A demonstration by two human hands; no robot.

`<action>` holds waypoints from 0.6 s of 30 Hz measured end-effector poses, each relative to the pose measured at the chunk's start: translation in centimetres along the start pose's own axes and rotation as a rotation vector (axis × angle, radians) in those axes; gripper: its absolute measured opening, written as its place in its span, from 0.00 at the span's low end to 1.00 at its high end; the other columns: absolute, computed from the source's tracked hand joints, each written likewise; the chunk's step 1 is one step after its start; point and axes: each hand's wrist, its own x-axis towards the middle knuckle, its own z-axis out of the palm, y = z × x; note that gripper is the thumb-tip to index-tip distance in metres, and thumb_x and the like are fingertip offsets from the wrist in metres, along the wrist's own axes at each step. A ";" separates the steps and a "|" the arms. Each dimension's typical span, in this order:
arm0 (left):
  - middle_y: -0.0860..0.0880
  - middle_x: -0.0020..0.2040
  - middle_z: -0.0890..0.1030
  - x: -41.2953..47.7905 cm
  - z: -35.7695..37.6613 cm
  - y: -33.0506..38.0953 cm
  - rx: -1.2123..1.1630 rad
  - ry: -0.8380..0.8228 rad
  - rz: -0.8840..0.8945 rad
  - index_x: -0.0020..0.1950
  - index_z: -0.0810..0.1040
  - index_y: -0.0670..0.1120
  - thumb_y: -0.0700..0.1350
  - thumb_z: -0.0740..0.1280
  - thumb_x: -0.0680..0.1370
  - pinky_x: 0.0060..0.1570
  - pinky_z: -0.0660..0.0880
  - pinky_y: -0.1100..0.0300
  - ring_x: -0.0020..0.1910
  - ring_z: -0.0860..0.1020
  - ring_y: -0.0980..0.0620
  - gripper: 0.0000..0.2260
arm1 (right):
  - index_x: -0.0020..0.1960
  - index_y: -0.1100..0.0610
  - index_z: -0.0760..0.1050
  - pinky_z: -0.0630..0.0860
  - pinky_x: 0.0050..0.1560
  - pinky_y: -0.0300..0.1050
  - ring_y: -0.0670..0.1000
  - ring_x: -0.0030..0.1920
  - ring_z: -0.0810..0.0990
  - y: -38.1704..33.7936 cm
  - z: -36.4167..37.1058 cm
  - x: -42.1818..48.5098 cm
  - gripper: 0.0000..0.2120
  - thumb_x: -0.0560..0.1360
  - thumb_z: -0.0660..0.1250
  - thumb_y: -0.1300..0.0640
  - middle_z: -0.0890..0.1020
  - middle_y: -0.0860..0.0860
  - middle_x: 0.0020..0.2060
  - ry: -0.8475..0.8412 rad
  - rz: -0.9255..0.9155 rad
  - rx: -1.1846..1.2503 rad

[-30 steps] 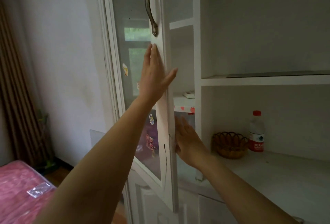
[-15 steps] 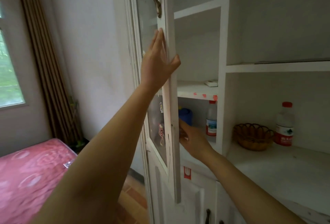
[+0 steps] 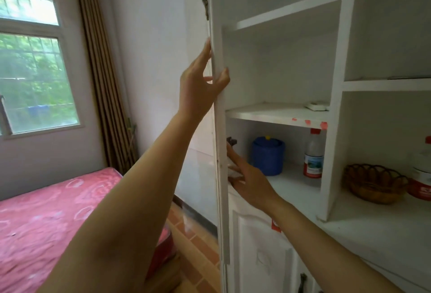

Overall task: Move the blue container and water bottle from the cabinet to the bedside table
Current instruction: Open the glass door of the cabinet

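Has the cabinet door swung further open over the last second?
Yes. The door has swung outward from the cabinet frame, now showing edge-on; the blue container and bottle behind it are now uncovered.

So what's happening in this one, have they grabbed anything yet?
Not yet. The person's left hand grips the edge of the open cabinet door, holding it wide. The right hand is reaching, open, into the lower compartment, near the door edge. The blue container and the water bottle stand untouched on that shelf. A wicker basket and a second bottle sit in the next compartment to the right.
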 end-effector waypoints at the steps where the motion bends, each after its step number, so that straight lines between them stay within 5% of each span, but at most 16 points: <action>1: 0.42 0.67 0.72 -0.2 -0.6 -0.3 0.001 0.012 0.000 0.71 0.62 0.39 0.47 0.65 0.73 0.43 0.82 0.51 0.61 0.76 0.48 0.29 | 0.69 0.32 0.44 0.68 0.60 0.38 0.50 0.65 0.71 -0.2 0.6 0.3 0.35 0.77 0.62 0.57 0.68 0.49 0.69 0.000 -0.022 -0.011; 6: 0.40 0.64 0.75 -0.7 -3.1 -2.0 -0.005 0.062 -0.041 0.70 0.63 0.36 0.44 0.65 0.74 0.46 0.81 0.47 0.60 0.77 0.45 0.27 | 0.72 0.37 0.41 0.62 0.70 0.46 0.47 0.71 0.62 -0.9 3.2 1.7 0.38 0.76 0.63 0.59 0.56 0.42 0.74 -0.016 -0.149 -0.083; 10: 0.39 0.64 0.75 -1.2 -5.4 -3.5 0.076 0.062 -0.056 0.71 0.62 0.37 0.47 0.64 0.75 0.47 0.81 0.48 0.60 0.77 0.45 0.27 | 0.72 0.39 0.37 0.57 0.69 0.41 0.44 0.73 0.55 -1.7 5.0 3.1 0.40 0.76 0.63 0.59 0.48 0.38 0.74 -0.043 -0.215 -0.143; 15: 0.38 0.53 0.81 -1.6 -8.5 -6.1 0.233 0.110 -0.039 0.68 0.65 0.35 0.47 0.62 0.76 0.45 0.81 0.50 0.48 0.80 0.48 0.24 | 0.68 0.37 0.32 0.64 0.63 0.37 0.46 0.72 0.58 -2.8 7.2 5.5 0.41 0.77 0.61 0.61 0.43 0.35 0.71 -0.095 -0.276 -0.244; 18: 0.37 0.46 0.81 -1.5 -10.3 -7.6 0.354 0.098 -0.031 0.67 0.67 0.35 0.43 0.62 0.76 0.44 0.79 0.59 0.42 0.77 0.49 0.21 | 0.66 0.33 0.29 0.72 0.61 0.45 0.46 0.74 0.52 -3.0 8.5 7.1 0.43 0.77 0.60 0.63 0.39 0.33 0.70 -0.112 -0.305 -0.326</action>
